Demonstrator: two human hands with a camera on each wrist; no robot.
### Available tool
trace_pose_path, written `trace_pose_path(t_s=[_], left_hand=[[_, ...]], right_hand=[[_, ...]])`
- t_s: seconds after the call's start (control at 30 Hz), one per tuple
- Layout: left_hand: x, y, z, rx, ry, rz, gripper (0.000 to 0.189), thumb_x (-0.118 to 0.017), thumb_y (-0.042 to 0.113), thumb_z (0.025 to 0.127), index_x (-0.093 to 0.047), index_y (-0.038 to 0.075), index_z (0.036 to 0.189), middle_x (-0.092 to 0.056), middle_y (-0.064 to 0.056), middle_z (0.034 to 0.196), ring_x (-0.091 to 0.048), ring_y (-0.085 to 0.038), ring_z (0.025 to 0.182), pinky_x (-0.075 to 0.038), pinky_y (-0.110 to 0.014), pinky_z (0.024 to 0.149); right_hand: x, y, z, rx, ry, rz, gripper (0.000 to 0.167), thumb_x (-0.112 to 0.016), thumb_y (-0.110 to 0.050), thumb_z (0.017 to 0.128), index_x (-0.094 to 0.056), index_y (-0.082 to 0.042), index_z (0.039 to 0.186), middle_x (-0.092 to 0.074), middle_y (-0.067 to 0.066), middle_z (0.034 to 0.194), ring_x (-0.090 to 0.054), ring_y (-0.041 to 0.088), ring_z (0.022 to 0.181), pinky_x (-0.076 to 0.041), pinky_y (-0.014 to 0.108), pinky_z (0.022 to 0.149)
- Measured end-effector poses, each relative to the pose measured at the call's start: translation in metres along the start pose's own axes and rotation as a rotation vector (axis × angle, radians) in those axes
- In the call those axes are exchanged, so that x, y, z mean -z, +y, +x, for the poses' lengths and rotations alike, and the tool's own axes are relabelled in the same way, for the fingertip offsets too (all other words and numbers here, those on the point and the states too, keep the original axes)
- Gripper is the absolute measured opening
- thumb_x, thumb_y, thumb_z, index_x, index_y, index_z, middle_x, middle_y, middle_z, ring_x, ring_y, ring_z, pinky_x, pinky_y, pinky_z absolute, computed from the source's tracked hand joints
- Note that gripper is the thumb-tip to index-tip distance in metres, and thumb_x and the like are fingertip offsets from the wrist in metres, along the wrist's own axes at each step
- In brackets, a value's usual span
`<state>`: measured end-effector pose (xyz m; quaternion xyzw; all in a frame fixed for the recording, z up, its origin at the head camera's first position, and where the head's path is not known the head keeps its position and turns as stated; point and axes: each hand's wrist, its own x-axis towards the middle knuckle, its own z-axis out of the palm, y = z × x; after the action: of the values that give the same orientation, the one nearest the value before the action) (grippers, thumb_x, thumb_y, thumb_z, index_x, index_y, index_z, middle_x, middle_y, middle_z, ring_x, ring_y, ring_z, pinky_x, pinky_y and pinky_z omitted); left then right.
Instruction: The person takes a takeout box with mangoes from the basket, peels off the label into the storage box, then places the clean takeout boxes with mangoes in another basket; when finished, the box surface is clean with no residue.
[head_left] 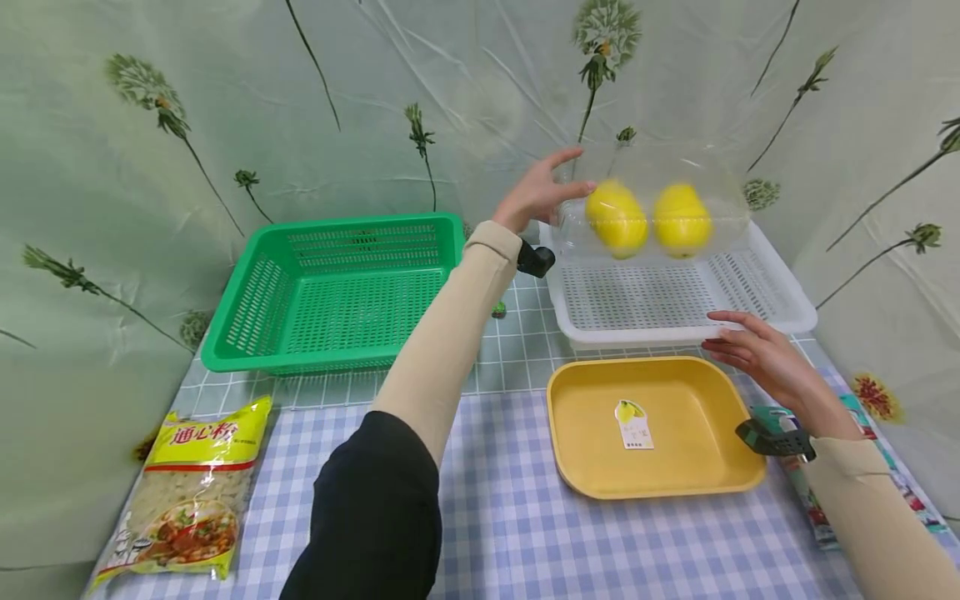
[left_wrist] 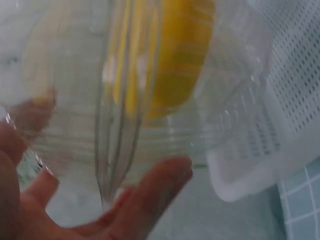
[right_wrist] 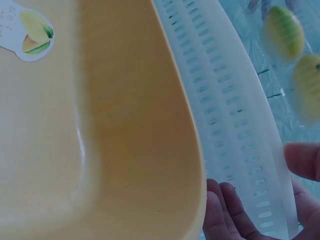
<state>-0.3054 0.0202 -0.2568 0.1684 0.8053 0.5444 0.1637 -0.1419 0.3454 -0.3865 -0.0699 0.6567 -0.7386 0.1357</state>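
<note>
Up at the back right, my left hand grips the left end of a clear plastic box. Two yellow fruits show through its walls. The box is held tilted over a white perforated basket. From the left wrist, my fingers and thumb are seen curled about the box's seamed edge. My right hand is at the basket's front right rim, thumb on one side and fingers on the other.
A yellow tray with a small fruit-printed card sits before the white basket. To the left stands a green basket, with a pasta bag in front. A teal and red packet lies partly behind my right forearm.
</note>
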Motion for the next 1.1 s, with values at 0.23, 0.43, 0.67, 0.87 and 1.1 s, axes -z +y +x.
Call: trace_pose_path(t_s=[0.23,0.43,0.67,0.87,1.1], left_hand=[[-0.009,-0.016,0.018,0.053,0.018,-0.059,0.066,-0.065,0.025,0.092,-0.033,0.024,0.150,-0.030,-0.001,0.152,-0.026,-0.012,0.037,-0.039,-0.025,0.044],[-0.024,-0.025,0.025,0.135,0.000,-0.119,0.066,-0.064,0.020,0.093,-0.032,0.023,0.151,-0.036,-0.006,0.149,-0.026,-0.012,0.035,-0.043,-0.027,0.050],[-0.051,-0.035,0.024,0.164,-0.032,-0.175,0.065,-0.060,0.013,0.095,-0.030,0.020,0.152,-0.032,-0.009,0.152,-0.057,-0.021,0.098,-0.047,-0.048,0.091],[-0.072,-0.045,0.025,0.180,0.025,-0.101,0.062,-0.056,0.010,0.096,-0.030,0.019,0.152,-0.028,-0.009,0.154,-0.042,-0.031,0.128,-0.047,-0.050,0.091],[-0.082,-0.050,0.024,0.225,0.039,-0.104,0.065,-0.057,0.008,0.096,-0.028,0.020,0.152,-0.028,-0.007,0.154,-0.039,-0.031,0.132,-0.043,-0.052,0.096]], right_hand=[[0.002,0.000,-0.001,-0.005,0.003,0.011,0.031,-0.041,-0.003,0.102,-0.063,-0.021,0.115,-0.067,0.000,0.102,-0.066,0.011,0.093,-0.051,0.019,0.080],[0.003,-0.001,-0.003,-0.021,0.016,-0.007,0.030,-0.041,-0.004,0.102,-0.062,-0.023,0.115,-0.067,-0.003,0.104,-0.066,0.010,0.093,-0.051,0.018,0.079],[0.002,0.000,-0.003,-0.027,0.029,-0.002,0.030,-0.042,-0.005,0.102,-0.063,-0.024,0.113,-0.068,-0.004,0.103,-0.066,0.008,0.091,-0.051,0.018,0.078],[0.001,0.001,-0.003,-0.019,0.026,0.010,0.030,-0.042,-0.004,0.102,-0.063,-0.023,0.113,-0.068,-0.003,0.103,-0.066,0.009,0.091,-0.051,0.018,0.079],[0.000,0.000,-0.001,-0.013,0.020,0.016,0.030,-0.042,-0.004,0.102,-0.063,-0.022,0.113,-0.067,-0.003,0.104,-0.066,0.010,0.092,-0.051,0.019,0.079]])
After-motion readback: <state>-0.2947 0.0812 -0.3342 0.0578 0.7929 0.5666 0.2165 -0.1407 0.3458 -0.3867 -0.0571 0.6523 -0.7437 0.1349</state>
